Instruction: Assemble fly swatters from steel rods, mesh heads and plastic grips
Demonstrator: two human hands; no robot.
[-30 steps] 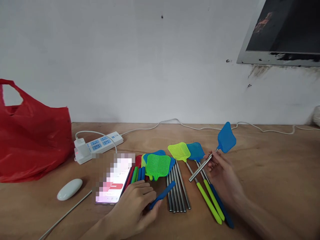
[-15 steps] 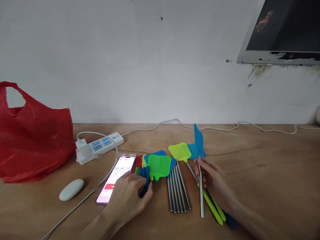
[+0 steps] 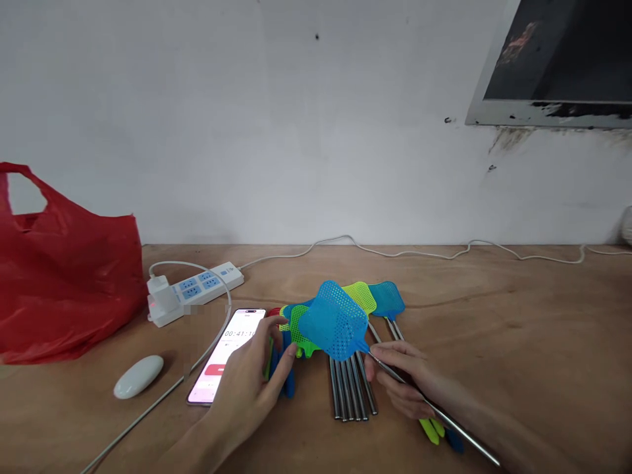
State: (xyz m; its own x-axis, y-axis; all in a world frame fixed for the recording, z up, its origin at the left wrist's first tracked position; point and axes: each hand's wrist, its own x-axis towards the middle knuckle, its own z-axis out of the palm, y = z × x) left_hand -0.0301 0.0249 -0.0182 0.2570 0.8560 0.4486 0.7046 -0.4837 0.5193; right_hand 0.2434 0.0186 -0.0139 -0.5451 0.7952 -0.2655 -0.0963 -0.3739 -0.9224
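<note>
My right hand (image 3: 402, 375) is closed on a fly swatter (image 3: 333, 320) with a blue mesh head on a steel rod; the head tilts left over the pile, the bare rod end points to the lower right. My left hand (image 3: 254, 372) is open, thumb and fingers apart, above loose blue handles (image 3: 289, 382) and beside a green swatter head (image 3: 297, 322). Several steel rods (image 3: 349, 395) lie side by side below the blue head. Behind my right hand rest swatters with a yellow-green head (image 3: 362, 296) and a blue head (image 3: 388, 299), their handles partly hidden.
A phone (image 3: 212, 388) showing a timer lies left of my left hand. Further left are a white mouse (image 3: 139, 377), a power strip (image 3: 232, 275) with a plug, and a red plastic bag (image 3: 74, 283). A white cable (image 3: 405, 253) runs along the wall.
My right hand has turned the blue swatter from upright to lying over the pile on the left, its rod now slanting lower right. My left hand has lifted and opened off the blue handles.
</note>
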